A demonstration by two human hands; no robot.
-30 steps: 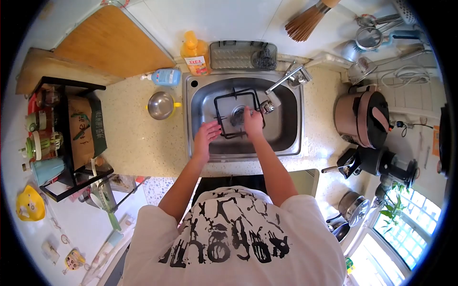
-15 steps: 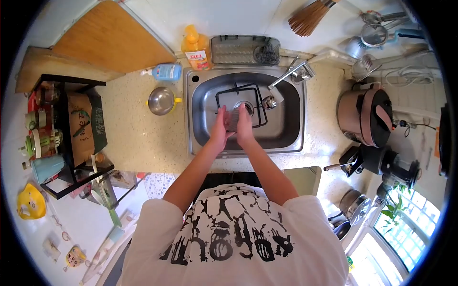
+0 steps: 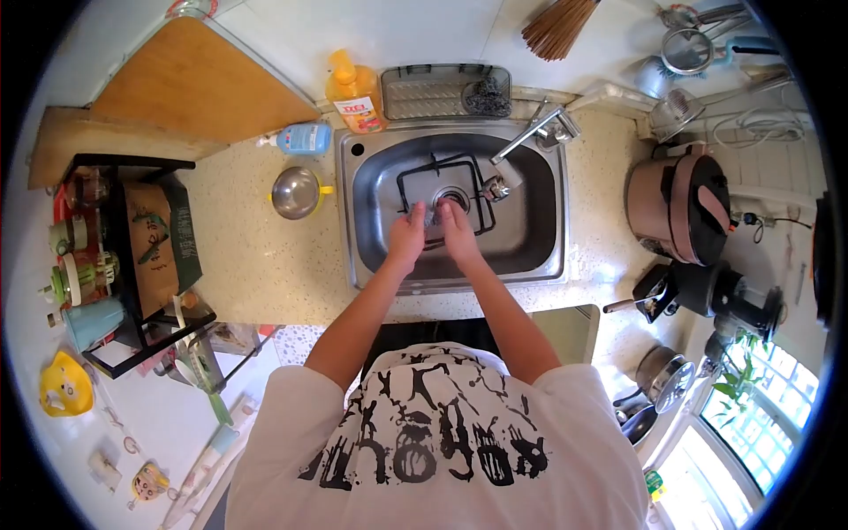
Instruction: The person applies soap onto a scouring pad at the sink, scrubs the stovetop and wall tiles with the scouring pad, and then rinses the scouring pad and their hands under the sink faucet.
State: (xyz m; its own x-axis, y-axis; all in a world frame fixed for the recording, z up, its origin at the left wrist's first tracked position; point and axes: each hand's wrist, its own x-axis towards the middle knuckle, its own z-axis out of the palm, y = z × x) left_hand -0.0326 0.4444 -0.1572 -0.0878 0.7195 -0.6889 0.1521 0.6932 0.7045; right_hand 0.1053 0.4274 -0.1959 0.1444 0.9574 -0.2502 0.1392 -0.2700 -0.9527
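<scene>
My left hand (image 3: pixel 407 237) and my right hand (image 3: pixel 458 233) face each other low over the steel sink (image 3: pixel 346 212). Between them is a small see-through, greyish thing (image 3: pixel 432 217) that looks like a glass; my fingers cover most of it. Both hands are closed about it, one from each side. Under and beyond them a black stove grate (image 3: pixel 401 188) lies on the sink floor, around the drain (image 3: pixel 453 196). The tap (image 3: pixel 526 140) reaches in from the upper right, its spout end (image 3: pixel 495 187) over the grate's right side. No water stream is visible.
Left of the sink are a metal bowl (image 3: pixel 295 193) with yellow handles and a blue bottle (image 3: pixel 305 139). Behind it stand an orange soap bottle (image 3: pixel 356 99) and a grey tray (image 3: pixel 424 99) holding a steel scrubber (image 3: pixel 486 95). A rice cooker (image 3: pixel 655 212) sits at the right.
My hands have tipped and drawn closer at the fingertips, so less of the see-through thing shows. They remain over the sink. The whole view has shifted slightly.
</scene>
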